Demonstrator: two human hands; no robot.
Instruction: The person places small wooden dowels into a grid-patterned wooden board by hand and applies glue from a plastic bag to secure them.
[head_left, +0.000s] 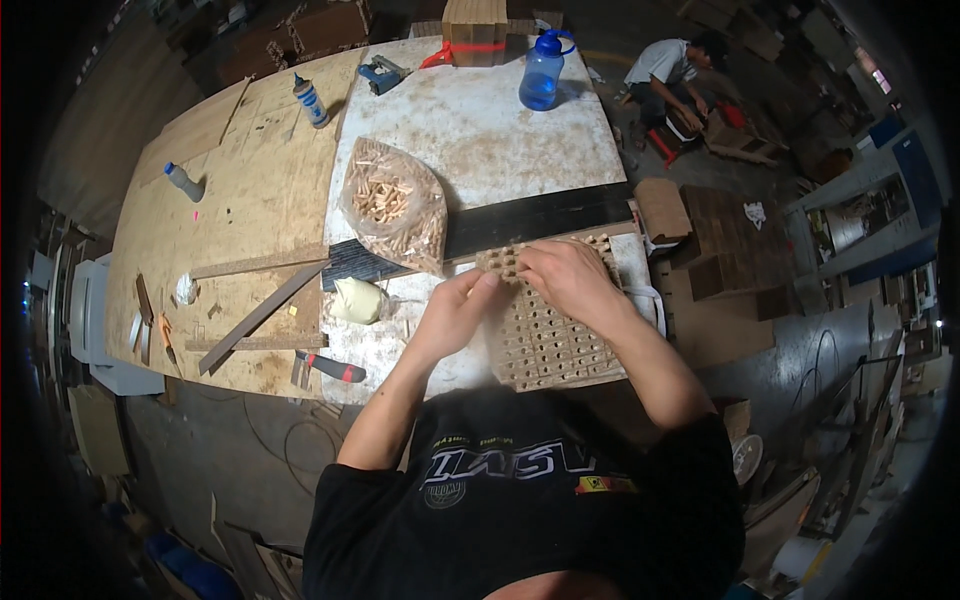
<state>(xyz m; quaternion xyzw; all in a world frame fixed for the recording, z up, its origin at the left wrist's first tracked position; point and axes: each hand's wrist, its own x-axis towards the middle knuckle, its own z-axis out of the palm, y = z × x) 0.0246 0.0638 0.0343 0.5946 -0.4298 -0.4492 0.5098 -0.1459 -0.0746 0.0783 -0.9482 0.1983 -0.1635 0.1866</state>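
A wooden block (548, 335) with rows of holes, many filled with wooden dowels, lies on the white worktable (470, 130) in front of me. My left hand (455, 312) rests at its upper left edge, fingers curled against the block. At the block's top edge my right hand (568, 280) has its fingertips pinched together; a dowel in them cannot be made out. A clear plastic bag of wooden dowels (395, 205) sits just left of and beyond the hands.
A glue bottle (358, 300) lies left of my left hand. A black board (530, 222) crosses the table. Beyond are a blue water bottle (543, 72), a smaller bottle (310, 100), wood strips (258, 318) and a red-handled tool (330, 368). Another person (672, 80) crouches on the floor at the far right.
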